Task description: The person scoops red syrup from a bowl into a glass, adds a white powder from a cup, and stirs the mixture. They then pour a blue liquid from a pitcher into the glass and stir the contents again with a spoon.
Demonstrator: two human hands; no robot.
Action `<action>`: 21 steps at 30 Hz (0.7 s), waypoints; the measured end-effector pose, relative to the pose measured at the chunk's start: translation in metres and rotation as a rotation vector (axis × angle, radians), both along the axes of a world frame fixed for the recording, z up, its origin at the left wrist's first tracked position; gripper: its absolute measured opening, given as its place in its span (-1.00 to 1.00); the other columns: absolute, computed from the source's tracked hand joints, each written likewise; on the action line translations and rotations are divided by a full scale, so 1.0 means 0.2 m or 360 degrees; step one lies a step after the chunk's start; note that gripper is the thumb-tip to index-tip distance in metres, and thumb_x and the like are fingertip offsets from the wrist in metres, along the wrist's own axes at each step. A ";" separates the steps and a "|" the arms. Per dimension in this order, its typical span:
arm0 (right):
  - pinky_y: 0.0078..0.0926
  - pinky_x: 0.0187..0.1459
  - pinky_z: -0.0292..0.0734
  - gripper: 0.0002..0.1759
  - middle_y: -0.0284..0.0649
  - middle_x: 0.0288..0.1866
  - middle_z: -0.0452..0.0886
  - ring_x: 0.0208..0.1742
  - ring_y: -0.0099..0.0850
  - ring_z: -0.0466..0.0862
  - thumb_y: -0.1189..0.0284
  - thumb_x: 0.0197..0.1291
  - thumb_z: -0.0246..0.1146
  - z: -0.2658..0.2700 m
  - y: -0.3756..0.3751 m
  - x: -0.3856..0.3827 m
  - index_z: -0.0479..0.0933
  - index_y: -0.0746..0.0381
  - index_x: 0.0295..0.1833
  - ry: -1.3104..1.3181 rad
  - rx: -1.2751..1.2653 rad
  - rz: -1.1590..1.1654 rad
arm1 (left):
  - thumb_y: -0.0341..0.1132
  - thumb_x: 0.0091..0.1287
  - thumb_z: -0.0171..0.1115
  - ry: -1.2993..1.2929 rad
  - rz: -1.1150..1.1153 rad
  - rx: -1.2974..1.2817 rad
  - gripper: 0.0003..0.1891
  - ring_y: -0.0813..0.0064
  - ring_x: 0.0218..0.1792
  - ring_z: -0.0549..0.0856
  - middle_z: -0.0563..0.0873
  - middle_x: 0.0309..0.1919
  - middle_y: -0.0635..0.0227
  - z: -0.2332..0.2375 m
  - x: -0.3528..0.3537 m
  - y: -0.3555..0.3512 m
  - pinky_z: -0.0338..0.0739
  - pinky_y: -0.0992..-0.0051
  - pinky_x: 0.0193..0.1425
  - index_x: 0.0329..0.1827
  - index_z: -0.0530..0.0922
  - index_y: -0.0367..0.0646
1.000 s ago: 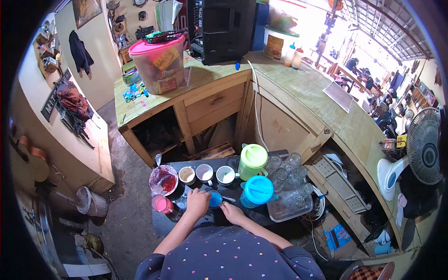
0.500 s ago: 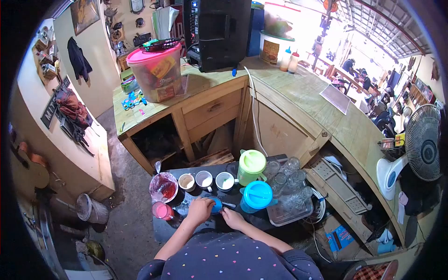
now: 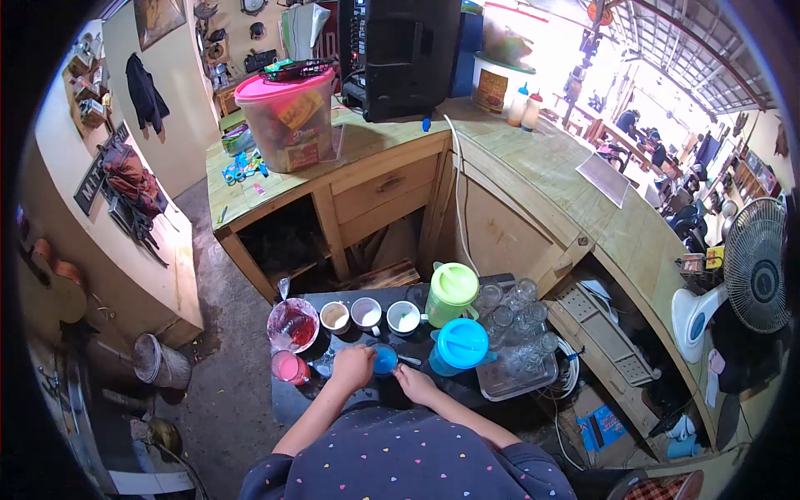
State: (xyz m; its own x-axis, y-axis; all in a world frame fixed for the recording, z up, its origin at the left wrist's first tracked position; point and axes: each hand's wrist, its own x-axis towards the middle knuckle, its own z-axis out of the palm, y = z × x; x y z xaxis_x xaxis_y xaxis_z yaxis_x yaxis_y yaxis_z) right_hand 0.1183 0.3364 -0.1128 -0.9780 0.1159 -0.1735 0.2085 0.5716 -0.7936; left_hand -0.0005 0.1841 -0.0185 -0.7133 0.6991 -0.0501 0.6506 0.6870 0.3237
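On the dark low table (image 3: 292, 405), my left hand (image 3: 354, 367) is closed at the left side of a small blue cup (image 3: 384, 359); what its fingers hold is hidden. My right hand (image 3: 412, 384) is closed by the cup's lower right side, near a spoon (image 3: 410, 360), and its grip is too small to make out. Behind them stand three white cups (image 3: 336, 317) (image 3: 366, 313) (image 3: 403, 317). A bowl with red contents (image 3: 293, 327) and a glass of pink liquid (image 3: 289, 367) are at the left. A green-lidded pitcher (image 3: 454, 285) and a blue-lidded pitcher (image 3: 461, 344) stand at the right.
Several clear glasses (image 3: 528, 321) crowd a plastic tray (image 3: 521, 385) right of the pitchers. A wooden counter (image 3: 533, 179) wraps behind, holding a pink-lidded bucket (image 3: 287, 121) and a black speaker (image 3: 400, 58). A fan (image 3: 754, 262) is at the right. People (image 3: 629, 121) are far off.
My left hand has shifted slightly left, away from the blue cup's top, so more of the cup shows. The camera view has shifted slightly.
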 end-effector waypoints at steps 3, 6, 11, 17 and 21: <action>0.03 -0.16 0.44 -0.66 0.10 -0.17 0.60 -0.11 0.12 0.58 0.14 0.42 -0.09 0.01 0.00 0.00 0.38 0.18 -0.03 -0.0039 0.0036 -0.0004 | -0.21 0.26 0.13 -0.0217 -0.0066 0.0265 -0.78 0.10 -0.30 0.69 0.71 -0.32 0.20 0.03 0.00 0.00 0.56 0.15 -0.20 -0.23 0.69 -0.09; 0.05 -0.18 0.44 -0.67 0.10 -0.19 0.59 -0.12 0.13 0.58 0.15 0.42 -0.09 0.02 0.00 0.00 0.37 0.19 -0.06 -0.0051 0.0057 0.0004 | -0.22 0.27 0.12 0.0068 -0.0012 0.0331 -0.78 0.11 -0.25 0.69 0.71 -0.31 0.19 0.05 -0.01 0.02 0.56 0.17 -0.17 -0.23 0.69 -0.09; 0.05 -0.20 0.44 -0.67 0.10 -0.20 0.59 -0.13 0.14 0.58 0.15 0.42 -0.10 0.01 0.00 0.00 0.36 0.20 -0.07 -0.0025 0.0051 -0.0005 | -0.20 0.29 0.12 -0.0214 -0.0059 0.0152 -0.77 0.16 -0.18 0.69 0.71 -0.27 0.22 0.01 -0.02 0.01 0.58 0.19 -0.17 -0.24 0.68 -0.11; 0.02 -0.18 0.45 -0.67 0.08 -0.18 0.60 -0.11 0.12 0.58 0.16 0.42 -0.09 0.00 0.00 0.00 0.38 0.20 -0.04 -0.0037 0.0030 -0.0012 | -0.22 0.28 0.13 -0.0123 -0.0007 -0.0011 -0.79 0.14 -0.17 0.69 0.71 -0.23 0.22 0.08 0.00 0.01 0.57 0.19 -0.12 -0.23 0.68 -0.08; 0.01 -0.17 0.45 -0.66 0.07 -0.17 0.60 -0.10 0.11 0.58 0.16 0.42 -0.09 -0.02 0.00 0.00 0.40 0.19 -0.01 -0.0004 0.0008 -0.0021 | -0.22 0.27 0.13 -0.0281 -0.0029 0.0334 -0.79 0.13 -0.17 0.68 0.70 -0.24 0.22 0.04 -0.01 -0.01 0.56 0.19 -0.13 -0.23 0.68 -0.08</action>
State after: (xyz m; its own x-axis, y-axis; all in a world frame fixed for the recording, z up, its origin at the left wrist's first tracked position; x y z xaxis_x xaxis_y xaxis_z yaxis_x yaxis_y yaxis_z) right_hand 0.1192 0.3361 -0.1164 -0.9759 0.1296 -0.1756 0.2182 0.5728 -0.7901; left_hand -0.0026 0.1828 -0.0112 -0.6936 0.7199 -0.0255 0.5828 0.5817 0.5674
